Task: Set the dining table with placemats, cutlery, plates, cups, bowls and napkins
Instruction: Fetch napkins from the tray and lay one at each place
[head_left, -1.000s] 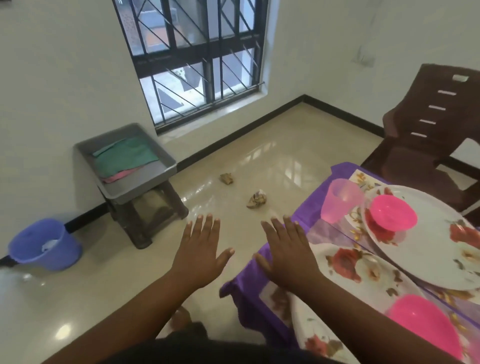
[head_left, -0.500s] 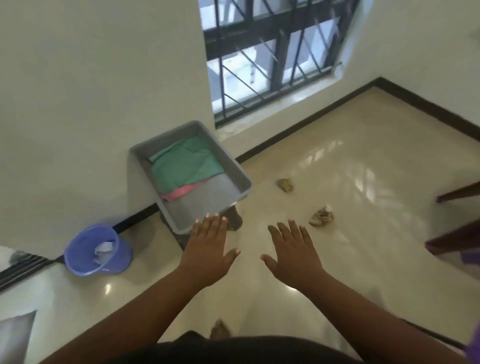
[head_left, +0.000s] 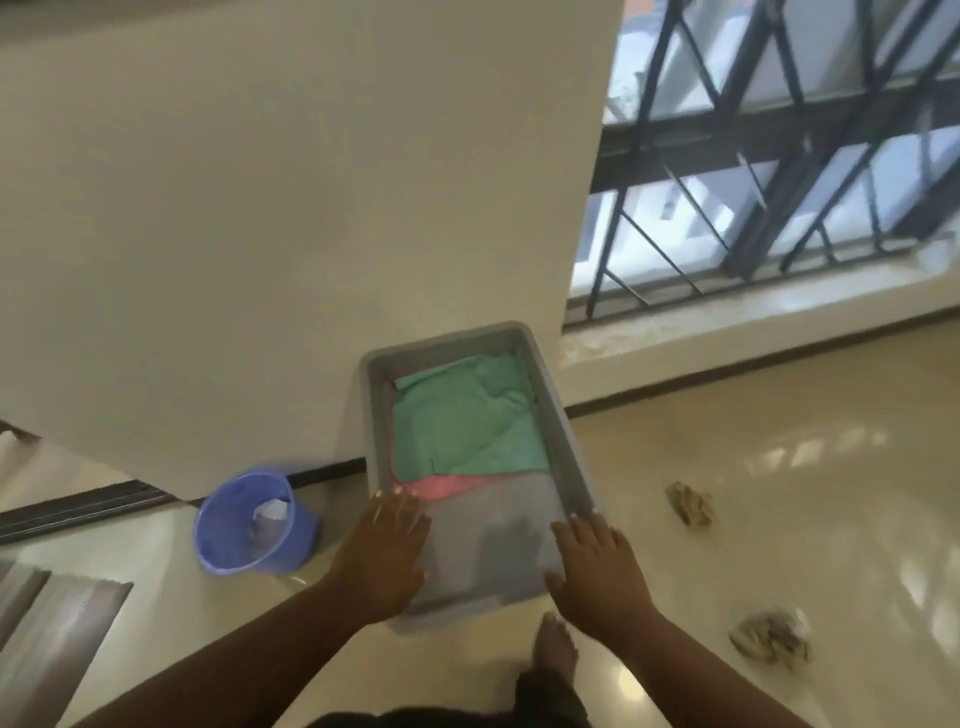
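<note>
Green napkin (head_left: 467, 415) lies in grey tray (head_left: 566, 426); both hands (head_left: 382, 551) (head_left: 597, 566) flat-fingered, holding nothing.

A blue bucket (head_left: 253, 521) stood on the glossy cream floor (head_left: 779, 467) close to the wall (head_left: 260, 208), something pale and crumpled lying inside it. Two crumpled brownish wads lay on the floor to the right — one (head_left: 689, 503) farther off, the other (head_left: 772, 636) nearer the camera, well apart from each other. A window with dark metal grille bars (head_left: 779, 156) filled the upper right, its pale sill (head_left: 727, 312) just above a dark skirting strip (head_left: 727, 371).
</note>
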